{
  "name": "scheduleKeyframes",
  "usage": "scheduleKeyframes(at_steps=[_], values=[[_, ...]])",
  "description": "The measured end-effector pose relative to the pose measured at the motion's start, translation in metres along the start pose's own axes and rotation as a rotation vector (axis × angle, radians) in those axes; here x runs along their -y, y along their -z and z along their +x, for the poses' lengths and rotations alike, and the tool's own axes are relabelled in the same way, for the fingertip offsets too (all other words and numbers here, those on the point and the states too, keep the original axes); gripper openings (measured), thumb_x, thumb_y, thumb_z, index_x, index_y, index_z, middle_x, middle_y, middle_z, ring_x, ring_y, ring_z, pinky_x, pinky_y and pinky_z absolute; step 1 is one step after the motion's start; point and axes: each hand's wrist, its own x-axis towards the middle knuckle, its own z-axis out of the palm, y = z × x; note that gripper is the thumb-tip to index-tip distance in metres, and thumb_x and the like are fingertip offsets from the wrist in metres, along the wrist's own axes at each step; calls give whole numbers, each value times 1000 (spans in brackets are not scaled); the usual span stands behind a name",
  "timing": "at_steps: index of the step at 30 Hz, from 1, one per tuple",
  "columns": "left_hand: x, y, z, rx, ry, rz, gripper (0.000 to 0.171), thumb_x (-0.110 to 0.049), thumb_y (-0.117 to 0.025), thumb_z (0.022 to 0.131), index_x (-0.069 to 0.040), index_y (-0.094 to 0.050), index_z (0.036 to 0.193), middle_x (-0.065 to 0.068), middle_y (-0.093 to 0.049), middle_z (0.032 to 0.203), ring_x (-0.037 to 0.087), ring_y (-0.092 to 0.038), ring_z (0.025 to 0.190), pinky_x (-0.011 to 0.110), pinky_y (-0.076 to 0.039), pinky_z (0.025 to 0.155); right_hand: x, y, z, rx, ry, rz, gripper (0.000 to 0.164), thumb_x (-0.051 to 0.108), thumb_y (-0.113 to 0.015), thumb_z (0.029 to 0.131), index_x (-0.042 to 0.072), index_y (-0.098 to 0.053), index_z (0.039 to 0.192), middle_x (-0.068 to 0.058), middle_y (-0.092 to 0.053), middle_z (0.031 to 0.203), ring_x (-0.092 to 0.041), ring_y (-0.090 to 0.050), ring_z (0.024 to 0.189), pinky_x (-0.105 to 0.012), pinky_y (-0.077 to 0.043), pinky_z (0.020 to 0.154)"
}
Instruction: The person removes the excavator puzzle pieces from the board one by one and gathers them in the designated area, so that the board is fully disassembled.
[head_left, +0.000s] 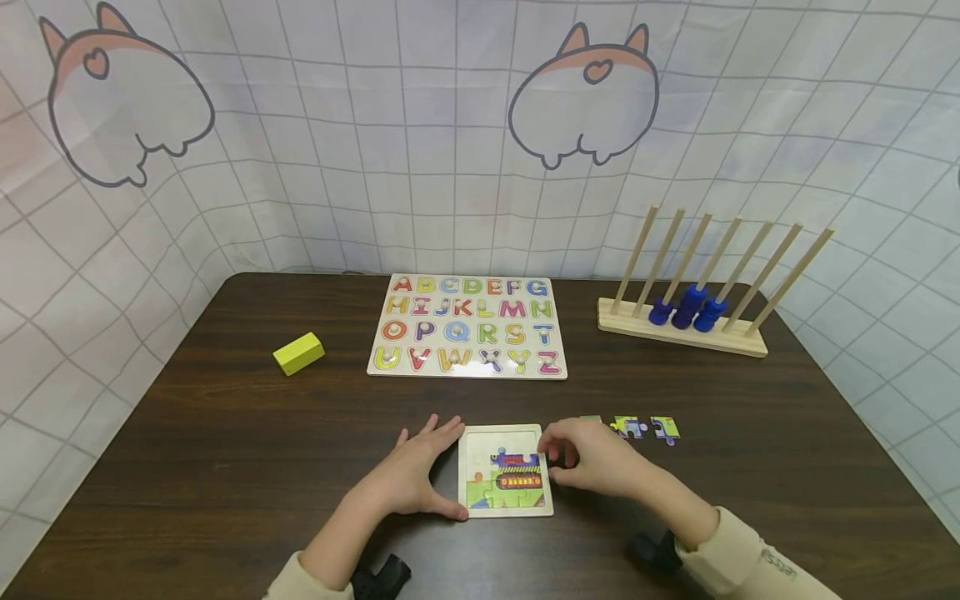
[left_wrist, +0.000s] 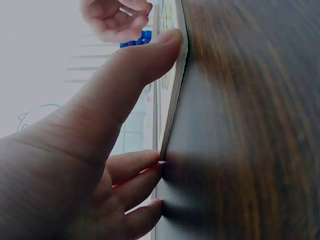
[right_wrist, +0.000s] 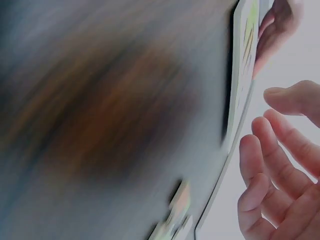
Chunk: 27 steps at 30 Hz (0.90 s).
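A square jigsaw puzzle tray (head_left: 501, 433) with a pale rim lies in front of me, its lower and right parts filled with purple, red and green pieces. My left hand (head_left: 408, 471) spans the tray's left side, thumb at the near corner and fingertips at the far corner. In the left wrist view the thumb (left_wrist: 167, 42) rests on the tray's edge. My right hand (head_left: 600, 454) hovers at the right rim, fingers loosely bent. The right wrist view shows nothing between its fingers (right_wrist: 270, 145). Beyond it lie jigsaw pieces (head_left: 664, 428), one partly hidden by the hand.
An alphabet peg board (head_left: 467, 379) lies behind the tray. At back right stands a wooden stand (head_left: 678, 335) with upright rods and blue beads (head_left: 690, 304). A yellow block (head_left: 298, 353) sits on the left of the dark table (head_left: 187, 467). A patterned cloth hangs behind.
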Motion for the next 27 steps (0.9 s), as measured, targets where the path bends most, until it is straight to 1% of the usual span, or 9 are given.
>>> scheduleKeyframes(at_steps=[6, 10, 21, 27], values=[[0, 0, 0, 1, -2, 1, 104, -44, -84, 58, -6, -35, 141, 7, -29, 147, 33, -13, 137, 63, -7, 101, 12, -8, 12, 35, -9, 2, 22, 10, -75, 72, 9, -65, 91, 5, -55, 71, -7, -48, 59, -21, -42, 53], [0, 0, 0, 5, -1, 4, 103, -45, -83, 59, -6, -35, 141, 7, -29, 147, 33, -13, 137, 64, -8, 101, 17, -13, 17, 42, -28, -9, 23, 11, -75, 72, 10, -66, 92, 5, -56, 72, -6, -47, 57, -22, -40, 50], [1, 0, 1, 7, 1, 7, 103, -46, -83, 59, -6, -35, 141, 6, -29, 147, 33, -14, 137, 64, -8, 101, 22, -21, 29, 40, -56, -46, 27, 20, -78, 71, 11, -67, 94, 6, -56, 76, -7, -48, 59, -22, -42, 54], [1, 0, 0, -9, -8, 1, 104, -44, -84, 58, -5, -35, 140, 8, -30, 146, 34, -15, 136, 64, -8, 101, 25, -23, 33, 29, -54, -96, 37, 28, -79, 69, 10, -68, 99, 6, -56, 78, -6, -46, 60, -23, -39, 53]])
